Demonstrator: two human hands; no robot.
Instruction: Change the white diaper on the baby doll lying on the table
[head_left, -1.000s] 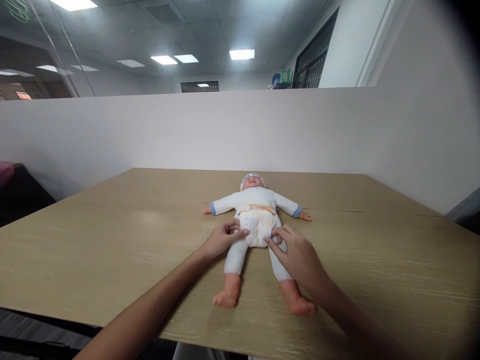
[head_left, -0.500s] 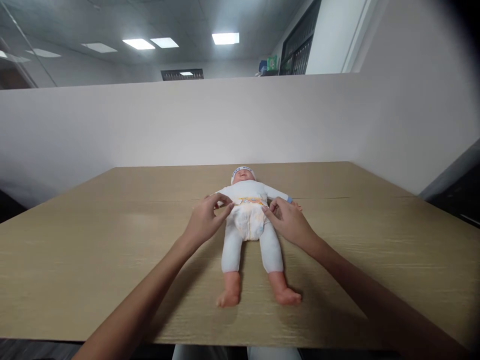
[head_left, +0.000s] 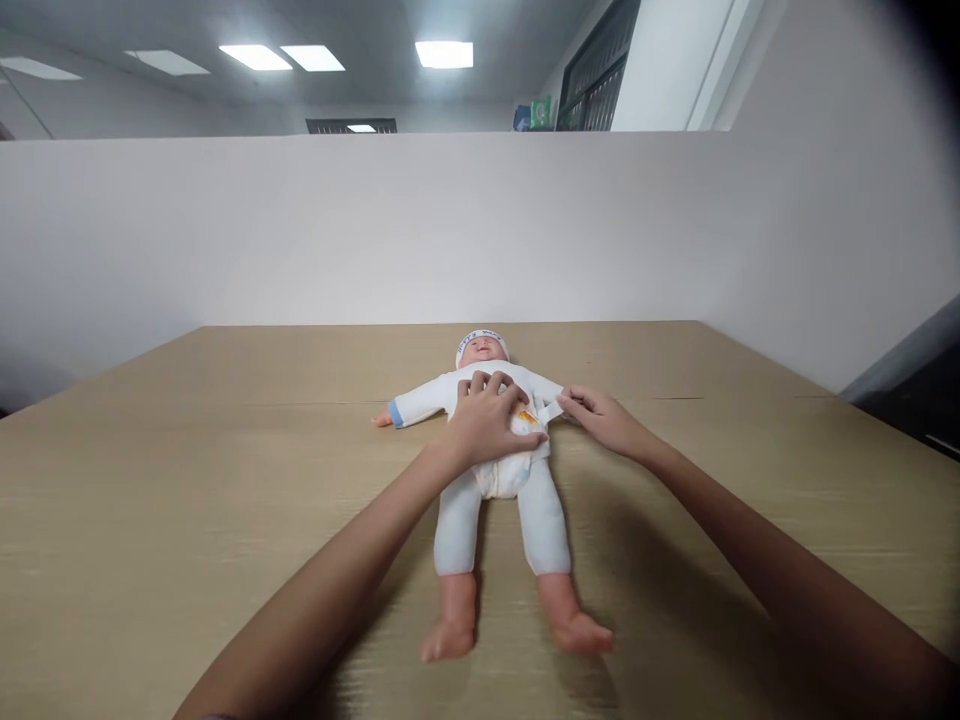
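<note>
Lying on its back under both hands is a baby doll [head_left: 541,520] in a white suit, stretched lengthwise on a wooden table [head_left: 187,480] with its head away from the person and its 2 bare feet toward them.

The left hand [head_left: 484,420] rests palm down on the doll's belly. Its fingers are spread apart and laid flat, clamped on nothing, and they cover the upper front of a white diaper [head_left: 506,478]. The lower part of the diaper shows just below the heel of this hand. It wraps the doll's hips, and the 2 white legs come out of it toward the person. Just beyond the fingertips lies the doll's chest, and past that its head in a white cap [head_left: 481,338]. To the left of this hand the doll's arm [head_left: 415,405] lies out flat on the wood, with a blue cuff at its wrist.

The right hand [head_left: 604,418] sits just to the right of the left one, beside the doll's waist. Its thumb and fingers are pinched together on a side tab [head_left: 551,411] of the diaper. The tab runs as a short white strip from those fingertips back to the diaper front, just beside the left hand's fingers. A small orange print shows on the diaper between the 2 hands.

Beyond both hands, past the far table edge, stands a plain white partition [head_left: 300,230].
</note>
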